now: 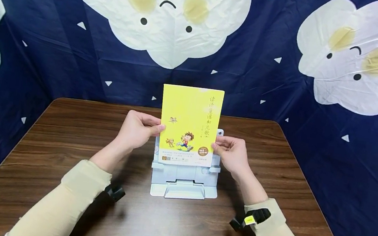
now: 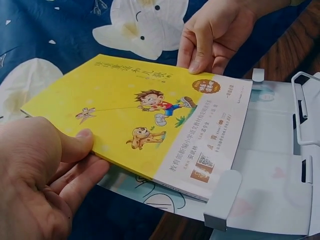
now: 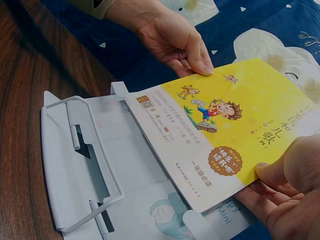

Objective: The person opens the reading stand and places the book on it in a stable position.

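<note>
A yellow children's book (image 1: 190, 110), its white lower band printed with text, is held upright with the cover facing me. My left hand (image 1: 139, 129) pinches its left edge, thumb on the cover and fingers behind. On the opposite edge my right hand (image 1: 231, 153) pinches in the same way. Behind and below the book stands a pale blue-white book stand (image 1: 185, 173) with small side clips and a wire page holder at its base. In the left wrist view the book's lower edge lies close to a white clip (image 2: 223, 200). The book covers much of the stand's back plate.
The stand rests on a dark brown wooden table (image 1: 64, 137). A navy cloth (image 1: 137, 75) with white clouds hangs behind and at both sides. Each forearm wears a black wrist camera, the left one (image 1: 115, 193) and the right one (image 1: 237, 223), close above the tabletop.
</note>
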{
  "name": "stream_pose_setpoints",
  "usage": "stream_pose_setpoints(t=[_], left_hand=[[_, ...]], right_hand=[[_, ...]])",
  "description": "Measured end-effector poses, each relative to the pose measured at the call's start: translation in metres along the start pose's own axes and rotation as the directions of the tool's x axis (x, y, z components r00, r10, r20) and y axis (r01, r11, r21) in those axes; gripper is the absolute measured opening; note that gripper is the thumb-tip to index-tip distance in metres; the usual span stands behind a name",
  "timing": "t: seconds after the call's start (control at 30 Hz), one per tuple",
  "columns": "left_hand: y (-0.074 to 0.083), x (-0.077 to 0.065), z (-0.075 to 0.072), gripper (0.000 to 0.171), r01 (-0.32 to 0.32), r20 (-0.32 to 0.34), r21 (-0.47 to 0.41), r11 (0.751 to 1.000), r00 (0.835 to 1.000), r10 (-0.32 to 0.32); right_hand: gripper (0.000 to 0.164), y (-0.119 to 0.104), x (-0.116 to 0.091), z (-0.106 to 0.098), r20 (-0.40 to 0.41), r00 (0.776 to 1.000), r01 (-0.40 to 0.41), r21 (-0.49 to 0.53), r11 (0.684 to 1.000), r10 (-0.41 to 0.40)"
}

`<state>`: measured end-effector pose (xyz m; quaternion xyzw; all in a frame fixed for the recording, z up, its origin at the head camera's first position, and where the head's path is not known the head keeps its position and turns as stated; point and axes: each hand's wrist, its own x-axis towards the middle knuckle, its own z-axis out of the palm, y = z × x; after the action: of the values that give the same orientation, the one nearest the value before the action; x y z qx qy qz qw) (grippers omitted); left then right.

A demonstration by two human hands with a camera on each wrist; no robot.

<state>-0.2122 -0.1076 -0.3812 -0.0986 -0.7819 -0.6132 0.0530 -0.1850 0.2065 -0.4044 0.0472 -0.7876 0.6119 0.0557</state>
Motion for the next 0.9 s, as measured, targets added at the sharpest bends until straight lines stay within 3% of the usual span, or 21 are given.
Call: stream_pose_setpoints(t=[0.47,0.9], left_hand=[[-0.007,-0.006,0.002,0.023,-0.045,0.021,0.089,0.995,0.999,0.044],[-0.013,-0.011,0.002,0.019,-0.026,0.039,0.189,0.982,0.999,0.019]], right_hand=[[0.025,0.007,-0.005,-0.005,-0.011,0.998,0.063,-0.088,0.994,-0.064],[0.023,0.015,-0.011,-0.006,0.006,0.995,0.096,-0.134,0.986,-0.096]])
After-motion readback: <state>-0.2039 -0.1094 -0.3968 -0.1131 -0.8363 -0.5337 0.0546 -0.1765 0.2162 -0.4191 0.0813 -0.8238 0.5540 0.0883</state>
